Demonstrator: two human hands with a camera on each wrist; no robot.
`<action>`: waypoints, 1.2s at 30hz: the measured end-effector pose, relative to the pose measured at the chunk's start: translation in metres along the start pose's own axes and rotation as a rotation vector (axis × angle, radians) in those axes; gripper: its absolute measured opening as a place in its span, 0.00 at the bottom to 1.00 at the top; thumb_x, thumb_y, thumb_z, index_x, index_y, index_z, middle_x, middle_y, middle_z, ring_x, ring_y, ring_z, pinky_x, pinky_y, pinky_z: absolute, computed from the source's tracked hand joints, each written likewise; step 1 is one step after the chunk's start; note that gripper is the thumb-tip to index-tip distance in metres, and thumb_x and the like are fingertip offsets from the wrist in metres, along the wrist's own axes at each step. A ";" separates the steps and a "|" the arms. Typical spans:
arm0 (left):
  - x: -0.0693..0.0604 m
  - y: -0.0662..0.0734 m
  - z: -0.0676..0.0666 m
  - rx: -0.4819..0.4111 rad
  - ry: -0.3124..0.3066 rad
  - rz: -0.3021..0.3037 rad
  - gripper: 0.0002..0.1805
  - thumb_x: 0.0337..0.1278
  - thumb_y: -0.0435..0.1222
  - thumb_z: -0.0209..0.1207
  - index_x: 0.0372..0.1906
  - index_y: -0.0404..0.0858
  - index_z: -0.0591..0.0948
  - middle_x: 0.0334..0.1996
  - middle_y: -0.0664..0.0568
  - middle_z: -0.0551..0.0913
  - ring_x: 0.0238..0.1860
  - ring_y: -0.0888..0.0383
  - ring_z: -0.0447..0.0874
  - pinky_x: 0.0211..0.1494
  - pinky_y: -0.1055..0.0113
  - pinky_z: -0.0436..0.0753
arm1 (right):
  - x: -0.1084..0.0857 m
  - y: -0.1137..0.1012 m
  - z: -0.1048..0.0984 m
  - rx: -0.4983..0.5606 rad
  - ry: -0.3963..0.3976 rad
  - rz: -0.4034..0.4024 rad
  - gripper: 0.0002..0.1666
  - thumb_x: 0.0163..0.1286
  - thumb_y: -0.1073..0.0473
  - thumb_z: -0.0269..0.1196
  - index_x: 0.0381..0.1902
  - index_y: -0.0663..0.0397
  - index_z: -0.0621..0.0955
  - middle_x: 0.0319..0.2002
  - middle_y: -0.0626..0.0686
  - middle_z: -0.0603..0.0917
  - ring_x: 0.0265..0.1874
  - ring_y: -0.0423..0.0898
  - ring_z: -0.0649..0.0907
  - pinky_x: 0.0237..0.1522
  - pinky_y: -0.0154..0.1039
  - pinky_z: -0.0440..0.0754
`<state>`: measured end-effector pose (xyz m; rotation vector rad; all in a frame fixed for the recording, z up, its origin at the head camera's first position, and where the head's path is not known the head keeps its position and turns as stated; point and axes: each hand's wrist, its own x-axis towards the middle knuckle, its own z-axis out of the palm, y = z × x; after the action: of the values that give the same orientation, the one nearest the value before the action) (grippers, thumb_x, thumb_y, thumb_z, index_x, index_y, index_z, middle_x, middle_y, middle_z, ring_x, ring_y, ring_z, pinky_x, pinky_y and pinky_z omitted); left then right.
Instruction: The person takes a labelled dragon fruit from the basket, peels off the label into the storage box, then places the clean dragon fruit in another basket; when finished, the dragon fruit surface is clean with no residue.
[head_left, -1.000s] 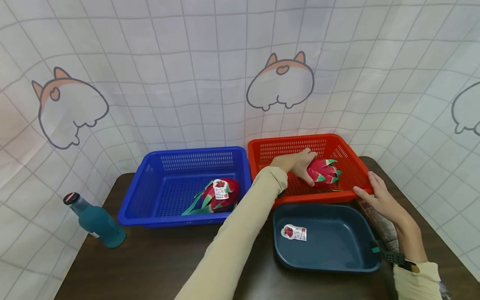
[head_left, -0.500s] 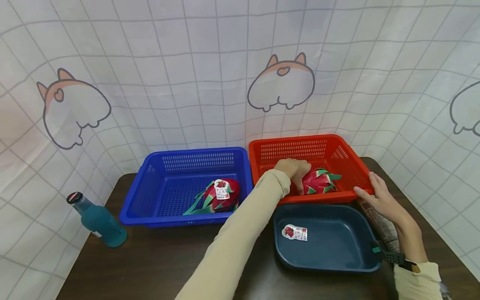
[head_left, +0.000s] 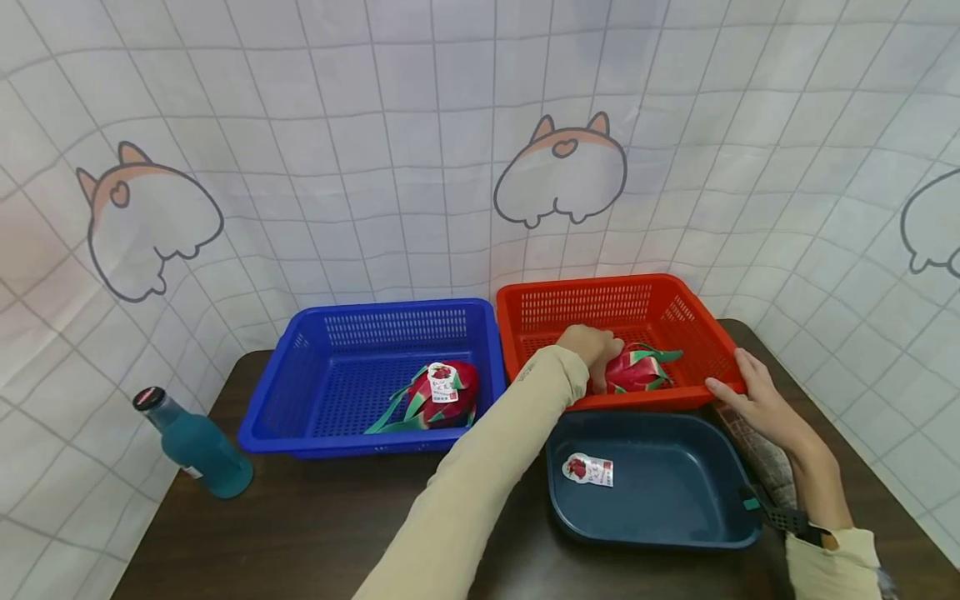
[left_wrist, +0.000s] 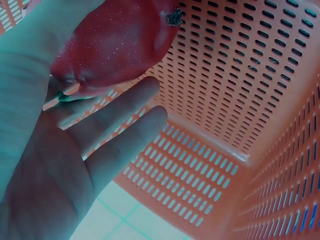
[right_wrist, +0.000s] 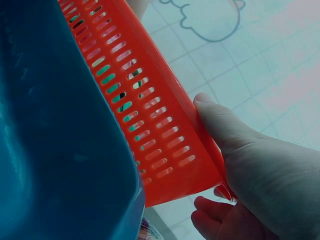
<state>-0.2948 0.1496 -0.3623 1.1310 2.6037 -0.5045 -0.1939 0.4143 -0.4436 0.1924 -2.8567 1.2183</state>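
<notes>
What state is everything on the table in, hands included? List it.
Bottle: capped
Blue basket: open-topped
Labelled fruit: lying in blue basket
Red basket: corner gripped
Other fruit: in red basket
Tray: open-topped
Sticker: flat in tray
Textured bundle: partly hidden
Left hand: two fingers extended, grip unclear
Right hand: gripping red basket

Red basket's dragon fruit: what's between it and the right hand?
In the head view, a stretch of the red basket, up to the rim the right hand holds.
</notes>
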 end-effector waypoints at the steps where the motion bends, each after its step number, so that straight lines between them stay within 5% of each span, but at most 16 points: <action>1: -0.001 0.001 0.001 0.006 0.005 0.002 0.35 0.52 0.56 0.64 0.64 0.54 0.67 0.60 0.61 0.73 0.51 0.65 0.74 0.54 0.71 0.77 | -0.001 0.001 0.000 -0.001 -0.002 0.001 0.50 0.75 0.52 0.52 0.74 0.68 0.33 0.71 0.76 0.36 0.60 0.73 0.57 0.34 0.26 0.78; 8: -0.016 0.007 -0.001 0.078 0.115 0.010 0.38 0.51 0.55 0.65 0.67 0.51 0.65 0.60 0.59 0.75 0.47 0.64 0.79 0.52 0.73 0.77 | -0.003 0.002 0.002 -0.013 -0.002 0.019 0.51 0.76 0.50 0.51 0.74 0.68 0.33 0.72 0.76 0.35 0.62 0.73 0.54 0.34 0.23 0.75; 17: -0.031 0.014 -0.015 0.177 0.165 0.010 0.34 0.53 0.60 0.62 0.60 0.48 0.67 0.50 0.59 0.77 0.43 0.65 0.80 0.50 0.73 0.78 | 0.000 0.004 0.000 -0.010 0.002 0.010 0.51 0.76 0.52 0.52 0.74 0.68 0.33 0.71 0.76 0.34 0.60 0.73 0.58 0.34 0.27 0.80; 27: -0.033 0.014 -0.019 0.164 0.118 -0.024 0.33 0.54 0.60 0.61 0.59 0.49 0.66 0.51 0.60 0.76 0.42 0.66 0.80 0.52 0.73 0.77 | 0.002 0.002 0.001 -0.018 0.005 0.018 0.52 0.75 0.50 0.52 0.74 0.68 0.32 0.72 0.76 0.34 0.62 0.74 0.54 0.35 0.20 0.73; 36: -0.021 0.008 -0.022 0.165 0.039 -0.095 0.45 0.53 0.62 0.59 0.72 0.51 0.54 0.63 0.60 0.70 0.55 0.66 0.75 0.61 0.70 0.74 | 0.002 0.000 -0.001 0.002 0.012 0.011 0.51 0.75 0.51 0.52 0.75 0.67 0.33 0.71 0.76 0.36 0.58 0.73 0.61 0.35 0.29 0.82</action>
<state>-0.2769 0.1502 -0.3365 1.0789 2.7008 -0.7371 -0.1955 0.4145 -0.4431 0.1689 -2.8504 1.2199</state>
